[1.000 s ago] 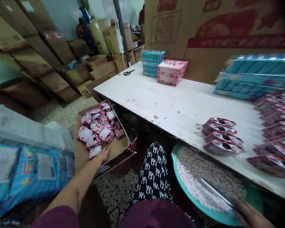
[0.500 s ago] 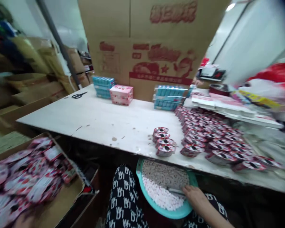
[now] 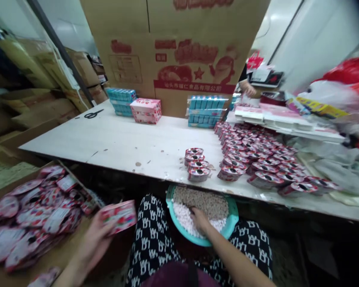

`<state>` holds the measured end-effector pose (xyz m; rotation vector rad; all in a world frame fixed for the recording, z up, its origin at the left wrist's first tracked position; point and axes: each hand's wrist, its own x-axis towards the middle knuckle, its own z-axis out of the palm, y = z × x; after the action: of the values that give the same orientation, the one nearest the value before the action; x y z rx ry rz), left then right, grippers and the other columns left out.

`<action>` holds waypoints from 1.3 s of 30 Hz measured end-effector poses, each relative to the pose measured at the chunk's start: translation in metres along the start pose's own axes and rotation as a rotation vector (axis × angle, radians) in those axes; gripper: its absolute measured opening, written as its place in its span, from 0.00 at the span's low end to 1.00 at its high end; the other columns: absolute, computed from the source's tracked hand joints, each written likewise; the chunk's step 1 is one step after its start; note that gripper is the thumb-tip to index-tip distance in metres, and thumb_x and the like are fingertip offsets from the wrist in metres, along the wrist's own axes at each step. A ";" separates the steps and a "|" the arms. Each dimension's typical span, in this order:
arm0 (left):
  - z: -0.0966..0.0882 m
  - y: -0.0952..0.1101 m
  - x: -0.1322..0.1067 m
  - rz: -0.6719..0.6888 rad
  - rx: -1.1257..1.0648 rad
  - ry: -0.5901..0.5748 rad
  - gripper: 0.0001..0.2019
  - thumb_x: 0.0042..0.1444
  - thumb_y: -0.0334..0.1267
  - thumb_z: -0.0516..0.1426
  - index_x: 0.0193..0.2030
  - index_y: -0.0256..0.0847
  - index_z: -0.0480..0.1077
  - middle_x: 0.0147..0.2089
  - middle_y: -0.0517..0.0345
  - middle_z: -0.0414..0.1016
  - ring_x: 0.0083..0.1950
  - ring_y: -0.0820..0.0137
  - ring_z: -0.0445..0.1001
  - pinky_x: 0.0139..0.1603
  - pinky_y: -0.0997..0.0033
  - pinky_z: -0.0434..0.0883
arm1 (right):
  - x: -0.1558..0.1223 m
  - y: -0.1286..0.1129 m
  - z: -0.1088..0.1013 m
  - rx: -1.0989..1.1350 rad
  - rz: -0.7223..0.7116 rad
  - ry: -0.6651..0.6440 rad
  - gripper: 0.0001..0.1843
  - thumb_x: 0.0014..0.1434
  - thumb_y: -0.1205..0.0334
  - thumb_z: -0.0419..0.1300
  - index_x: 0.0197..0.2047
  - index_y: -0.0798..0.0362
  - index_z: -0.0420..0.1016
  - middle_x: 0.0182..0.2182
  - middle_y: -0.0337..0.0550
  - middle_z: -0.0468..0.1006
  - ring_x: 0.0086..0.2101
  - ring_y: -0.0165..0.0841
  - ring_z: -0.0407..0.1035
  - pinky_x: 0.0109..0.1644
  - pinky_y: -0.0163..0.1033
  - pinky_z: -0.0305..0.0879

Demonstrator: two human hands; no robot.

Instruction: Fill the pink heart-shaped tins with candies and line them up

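My left hand (image 3: pixel 96 235) is closed around a small pink printed packet (image 3: pixel 119 216), held between the cardboard box and my left knee. My right hand (image 3: pixel 201 221) reaches into a turquoise basin (image 3: pixel 170 207) between my knees. Its fingers are drawn together at the heap of small white pieces (image 3: pixel 181 215); a dark bit shows at the fingertips, too small to name. Greyish-beige pieces (image 3: pixel 209 201) fill the far side of the basin. Lower left, an open cardboard box holds many similar pink packages (image 3: pixel 44 213).
On the white table (image 3: pixel 131 147) stand several rows of pink oval packages (image 3: pixel 257 159) and a short row (image 3: pixel 198 173). Scissors (image 3: pixel 92 114), blue packs (image 3: pixel 206 111) and a pink box (image 3: pixel 146 111) lie farther back. Behind rises a large carton (image 3: pixel 122 24); a person's hand (image 3: pixel 247 87) shows beyond.
My left hand has come up from the box of packages, moving right with a pink packet. My right hand has shifted left from the basin's right rim into the white pieces.
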<state>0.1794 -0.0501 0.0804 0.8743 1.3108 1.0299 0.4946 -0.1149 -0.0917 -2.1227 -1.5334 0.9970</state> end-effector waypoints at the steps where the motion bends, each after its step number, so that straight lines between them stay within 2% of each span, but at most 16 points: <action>1: 0.012 -0.007 -0.006 -0.045 -0.050 -0.103 0.26 0.39 0.36 0.63 0.48 0.43 0.63 0.47 0.51 0.71 0.44 0.61 0.71 0.45 0.58 0.70 | 0.001 0.001 0.002 0.046 -0.008 -0.005 0.19 0.52 0.67 0.49 0.47 0.58 0.66 0.45 0.50 0.72 0.45 0.35 0.65 0.49 0.39 0.57; 3: 0.043 -0.026 -0.008 -0.122 -0.147 -0.309 0.26 0.40 0.34 0.62 0.49 0.41 0.62 0.47 0.49 0.71 0.46 0.62 0.71 0.48 0.60 0.68 | -0.001 0.007 0.000 0.136 -0.027 -0.024 0.19 0.51 0.66 0.50 0.47 0.59 0.66 0.44 0.49 0.72 0.44 0.34 0.65 0.48 0.38 0.58; 4: 0.059 -0.037 -0.006 -0.145 -0.189 -0.371 0.25 0.41 0.33 0.62 0.48 0.39 0.62 0.47 0.48 0.71 0.47 0.63 0.71 0.50 0.61 0.67 | -0.003 0.011 -0.002 0.176 -0.032 -0.032 0.18 0.50 0.65 0.51 0.46 0.59 0.67 0.43 0.48 0.73 0.43 0.33 0.66 0.47 0.38 0.59; 6: 0.088 -0.060 0.001 -0.173 -0.235 -0.409 0.23 0.41 0.32 0.62 0.47 0.36 0.63 0.47 0.47 0.71 0.47 0.63 0.71 0.51 0.61 0.65 | -0.008 0.018 -0.010 0.239 -0.033 -0.040 0.18 0.50 0.64 0.51 0.45 0.59 0.67 0.40 0.46 0.74 0.40 0.33 0.67 0.45 0.38 0.61; 8: 0.106 -0.080 0.007 -0.191 -0.259 -0.416 0.23 0.41 0.31 0.62 0.46 0.36 0.64 0.47 0.47 0.71 0.46 0.63 0.71 0.51 0.60 0.66 | -0.015 0.024 -0.018 0.278 -0.031 -0.035 0.18 0.50 0.63 0.51 0.45 0.59 0.67 0.38 0.45 0.75 0.37 0.34 0.68 0.43 0.39 0.63; 10: 0.114 -0.095 0.008 -0.179 -0.245 -0.436 0.24 0.41 0.31 0.61 0.47 0.37 0.63 0.48 0.47 0.70 0.46 0.64 0.71 0.50 0.59 0.66 | -0.024 0.027 -0.028 0.303 -0.039 -0.033 0.19 0.49 0.62 0.52 0.44 0.59 0.68 0.37 0.45 0.75 0.37 0.34 0.68 0.43 0.40 0.63; 13: 0.116 -0.104 0.007 -0.099 -0.128 -0.439 0.25 0.39 0.30 0.62 0.47 0.38 0.65 0.47 0.49 0.71 0.46 0.65 0.70 0.50 0.61 0.65 | -0.040 0.028 -0.049 0.329 -0.064 -0.037 0.20 0.49 0.60 0.53 0.45 0.59 0.68 0.39 0.46 0.75 0.40 0.35 0.67 0.46 0.40 0.61; 17: 0.127 -0.102 0.008 -0.006 0.031 -0.392 0.22 0.34 0.26 0.63 0.41 0.39 0.69 0.44 0.53 0.72 0.45 0.68 0.70 0.51 0.70 0.62 | -0.066 0.013 -0.095 0.319 -0.137 -0.030 0.20 0.51 0.56 0.53 0.45 0.57 0.69 0.41 0.45 0.75 0.42 0.37 0.67 0.48 0.43 0.60; 21: 0.148 -0.100 0.007 0.011 0.003 -0.399 0.21 0.34 0.26 0.63 0.39 0.39 0.70 0.42 0.54 0.73 0.44 0.69 0.70 0.47 0.74 0.65 | -0.081 -0.009 -0.135 0.234 -0.212 -0.049 0.19 0.52 0.56 0.53 0.46 0.54 0.70 0.42 0.44 0.74 0.42 0.37 0.67 0.48 0.42 0.60; 24: 0.161 -0.103 0.006 -0.111 -0.080 -0.318 0.20 0.37 0.30 0.63 0.40 0.38 0.68 0.39 0.54 0.74 0.37 0.72 0.72 0.37 0.75 0.68 | -0.085 -0.019 -0.147 0.245 -0.205 -0.047 0.20 0.51 0.57 0.53 0.46 0.55 0.70 0.42 0.44 0.74 0.42 0.35 0.67 0.48 0.41 0.61; 27: 0.172 -0.106 0.008 -0.379 -0.256 -0.285 0.17 0.42 0.34 0.62 0.40 0.40 0.67 0.38 0.54 0.74 0.32 0.72 0.73 0.28 0.76 0.69 | -0.090 -0.022 -0.154 0.222 -0.195 -0.032 0.20 0.52 0.56 0.52 0.47 0.55 0.69 0.43 0.45 0.74 0.43 0.36 0.67 0.48 0.42 0.61; 29: 0.179 -0.109 0.009 -0.544 -0.407 -0.282 0.13 0.45 0.35 0.60 0.39 0.40 0.67 0.36 0.55 0.74 0.32 0.71 0.74 0.27 0.75 0.70 | -0.095 -0.025 -0.160 0.135 -0.202 -0.032 0.20 0.54 0.56 0.51 0.47 0.54 0.69 0.44 0.46 0.74 0.43 0.36 0.67 0.48 0.42 0.61; 31: 0.186 -0.111 0.008 -0.640 -0.533 -0.231 0.09 0.47 0.33 0.58 0.37 0.39 0.67 0.34 0.57 0.74 0.30 0.73 0.73 0.27 0.75 0.71 | -0.100 -0.031 -0.164 -0.029 -0.203 -0.030 0.19 0.54 0.57 0.50 0.47 0.53 0.70 0.43 0.46 0.74 0.42 0.37 0.67 0.46 0.41 0.61; 35: 0.197 -0.119 0.000 -0.719 -0.636 -0.170 0.05 0.48 0.29 0.57 0.34 0.37 0.67 0.30 0.58 0.73 0.27 0.74 0.72 0.26 0.75 0.72 | -0.100 -0.055 -0.162 -0.463 -0.123 -0.015 0.16 0.55 0.59 0.48 0.44 0.48 0.71 0.36 0.45 0.77 0.38 0.38 0.70 0.40 0.41 0.62; 39: 0.202 -0.127 -0.004 -0.733 -0.642 -0.145 0.05 0.49 0.27 0.55 0.34 0.36 0.67 0.30 0.56 0.73 0.28 0.73 0.72 0.28 0.74 0.73 | -0.093 -0.089 -0.151 -0.737 -0.106 -0.015 0.15 0.55 0.63 0.47 0.38 0.52 0.72 0.31 0.49 0.76 0.32 0.38 0.71 0.34 0.39 0.62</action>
<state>0.3932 -0.0840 -0.0204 -0.0385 0.9563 0.6997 0.5237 -0.1493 0.1014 -2.4332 -2.2416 0.4327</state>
